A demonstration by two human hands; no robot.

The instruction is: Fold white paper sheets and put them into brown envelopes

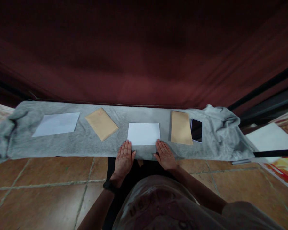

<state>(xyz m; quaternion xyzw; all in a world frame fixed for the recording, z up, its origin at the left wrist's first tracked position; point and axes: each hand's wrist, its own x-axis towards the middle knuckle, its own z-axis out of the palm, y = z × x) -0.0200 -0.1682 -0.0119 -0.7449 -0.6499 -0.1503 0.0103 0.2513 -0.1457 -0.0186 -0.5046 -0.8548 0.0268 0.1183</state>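
A white sheet of paper lies flat on the grey cloth, straight in front of me. My left hand rests palm down with fingers stretched out, its fingertips at the paper's near left corner. At the near right corner, my right hand lies flat in the same way, thumb apart. Neither hand grips anything. To the right of the paper are brown envelopes, seemingly stacked, and another brown envelope lies slanted to the left.
More white paper lies at the left end of the grey cloth. A phone with a dark screen sits beside the right-hand envelopes. Behind the narrow covered surface hangs a dark red curtain. Below is a tiled floor.
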